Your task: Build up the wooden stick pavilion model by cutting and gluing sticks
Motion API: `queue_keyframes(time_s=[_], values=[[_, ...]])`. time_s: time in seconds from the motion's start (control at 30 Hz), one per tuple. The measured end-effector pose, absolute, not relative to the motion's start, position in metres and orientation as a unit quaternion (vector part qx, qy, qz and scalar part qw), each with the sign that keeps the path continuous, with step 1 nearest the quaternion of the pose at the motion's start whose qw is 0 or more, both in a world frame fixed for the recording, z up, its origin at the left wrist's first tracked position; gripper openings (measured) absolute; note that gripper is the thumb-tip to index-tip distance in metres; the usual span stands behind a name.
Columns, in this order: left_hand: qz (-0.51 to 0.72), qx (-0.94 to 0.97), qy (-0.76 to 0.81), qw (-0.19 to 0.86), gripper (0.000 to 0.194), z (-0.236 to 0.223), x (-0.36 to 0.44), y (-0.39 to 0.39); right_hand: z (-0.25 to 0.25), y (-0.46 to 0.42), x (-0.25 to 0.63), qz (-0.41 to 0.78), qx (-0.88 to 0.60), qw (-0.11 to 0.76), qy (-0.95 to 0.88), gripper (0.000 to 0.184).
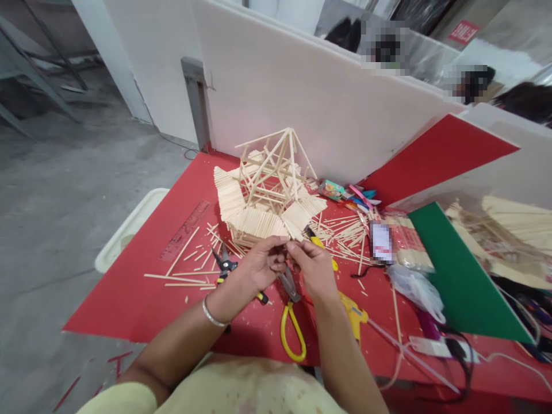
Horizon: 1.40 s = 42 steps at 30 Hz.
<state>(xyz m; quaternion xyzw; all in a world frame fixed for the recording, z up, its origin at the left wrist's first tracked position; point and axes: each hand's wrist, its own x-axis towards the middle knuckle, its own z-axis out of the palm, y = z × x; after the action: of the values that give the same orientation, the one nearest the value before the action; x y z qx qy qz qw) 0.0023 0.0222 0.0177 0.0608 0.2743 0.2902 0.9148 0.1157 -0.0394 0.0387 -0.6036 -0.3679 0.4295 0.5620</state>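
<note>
A model house of thin wooden sticks (pixel 267 190) stands on the red table (pixel 142 287), its roof frame bare at the top. My left hand (pixel 259 267) and my right hand (pixel 313 267) meet just in front of it, fingertips pinched together on a small stick piece (pixel 286 242) near the roof's lower edge. Yellow-handled scissors (pixel 292 322) lie right under my hands. A black and yellow cutter (pixel 226 265) lies left of my left hand. A yellow glue gun (pixel 356 316) lies right of my right wrist.
Loose sticks (pixel 185 270) scatter across the red table, with a red ruler (pixel 185 230) at left. A stick packet, tools and a plastic bag (pixel 414 284) lie at right beside a green board (pixel 461 276). White partition behind; a white tray (pixel 129 227) sits off the table's left edge.
</note>
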Motion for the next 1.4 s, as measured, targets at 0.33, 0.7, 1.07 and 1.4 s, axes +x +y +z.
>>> queue_keyframes(time_s=[0.33,0.7,1.07,1.4], values=[[0.29,0.043,0.258,0.921,0.017,0.018,0.002,0.02,0.039,-0.038,0.118,0.431,-0.613,0.546,-0.373,0.033],[0.294,0.05,0.247,0.922,0.017,0.013,0.002,0.021,0.035,-0.036,0.117,0.433,-0.603,0.569,-0.353,0.034],[0.3,0.044,0.245,0.921,0.018,0.016,0.002,0.021,0.032,-0.035,0.119,0.425,-0.615,0.557,-0.364,0.04],[0.301,0.036,0.232,0.924,0.018,0.012,0.004,0.02,0.02,-0.034,0.119,0.424,-0.596,0.595,-0.333,0.036]])
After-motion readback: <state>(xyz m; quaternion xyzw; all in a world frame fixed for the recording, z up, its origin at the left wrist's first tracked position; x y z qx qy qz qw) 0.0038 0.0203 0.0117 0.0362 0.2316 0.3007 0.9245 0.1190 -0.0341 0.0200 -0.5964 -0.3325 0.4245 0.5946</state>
